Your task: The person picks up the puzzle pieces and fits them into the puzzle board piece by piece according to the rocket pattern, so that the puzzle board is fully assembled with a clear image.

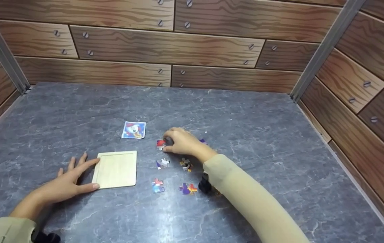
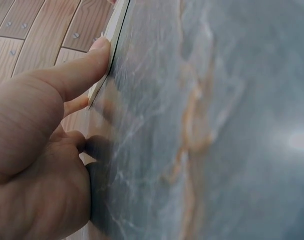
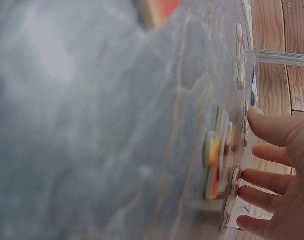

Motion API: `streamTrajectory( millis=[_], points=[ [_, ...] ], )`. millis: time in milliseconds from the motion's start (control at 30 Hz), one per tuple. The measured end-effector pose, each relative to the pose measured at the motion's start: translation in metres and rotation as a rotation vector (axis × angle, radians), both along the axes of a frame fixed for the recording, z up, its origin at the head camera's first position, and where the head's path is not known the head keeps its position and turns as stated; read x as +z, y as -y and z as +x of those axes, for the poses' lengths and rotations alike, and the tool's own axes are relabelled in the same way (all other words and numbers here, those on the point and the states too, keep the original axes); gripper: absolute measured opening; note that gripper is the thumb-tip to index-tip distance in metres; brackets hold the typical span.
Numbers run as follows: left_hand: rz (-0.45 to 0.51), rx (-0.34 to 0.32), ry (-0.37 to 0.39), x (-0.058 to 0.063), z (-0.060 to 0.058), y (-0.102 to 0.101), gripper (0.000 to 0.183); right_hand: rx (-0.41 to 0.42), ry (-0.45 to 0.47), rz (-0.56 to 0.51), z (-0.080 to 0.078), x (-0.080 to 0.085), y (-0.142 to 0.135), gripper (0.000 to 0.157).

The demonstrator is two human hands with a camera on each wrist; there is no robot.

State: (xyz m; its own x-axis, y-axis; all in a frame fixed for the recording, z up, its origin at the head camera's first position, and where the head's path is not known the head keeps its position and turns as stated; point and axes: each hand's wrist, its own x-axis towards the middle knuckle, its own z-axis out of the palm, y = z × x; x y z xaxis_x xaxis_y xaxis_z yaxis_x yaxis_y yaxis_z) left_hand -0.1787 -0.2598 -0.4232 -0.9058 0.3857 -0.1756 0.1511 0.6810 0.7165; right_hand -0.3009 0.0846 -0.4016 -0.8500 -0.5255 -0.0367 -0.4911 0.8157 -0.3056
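Note:
A square pale wooden puzzle tray (image 1: 116, 169) lies on the table at centre left. My left hand (image 1: 67, 182) touches its left side, with the thumb at the near corner and the index finger farther up; the other fingers are spread on the table. In the left wrist view, the thumb (image 2: 94, 62) presses against the tray's edge. My right hand (image 1: 183, 143) is over the puzzle pieces, palm down, with its thumb beside a red puzzle piece (image 1: 160, 144). The right wrist view shows its fingers (image 3: 267, 181) apart, close to the pieces; nothing is seen gripped.
Nearer me lie a white and purple piece (image 1: 163, 163), a brown and black piece (image 1: 186, 164), a blue and red piece (image 1: 158, 186) and a purple and orange piece (image 1: 188, 189). A picture card (image 1: 134, 130) lies behind the tray. Wood-patterned walls (image 1: 128, 44) enclose the table.

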Motion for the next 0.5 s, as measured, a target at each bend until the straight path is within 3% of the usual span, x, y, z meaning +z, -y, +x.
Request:
streamTrajectory(
  millis=[300,500],
  points=[
    [-0.014,0.016,0.049,-0.0018,-0.0009,0.0016,0.082,0.001,0.016,-0.013,-0.0018,-0.0014,0.0119,0.026],
    [-0.026,0.009,0.041,0.0002,-0.0024,0.0019,0.081,0.045,0.014,-0.053,-0.0049,-0.0025,0.0082,0.023]
  ],
)
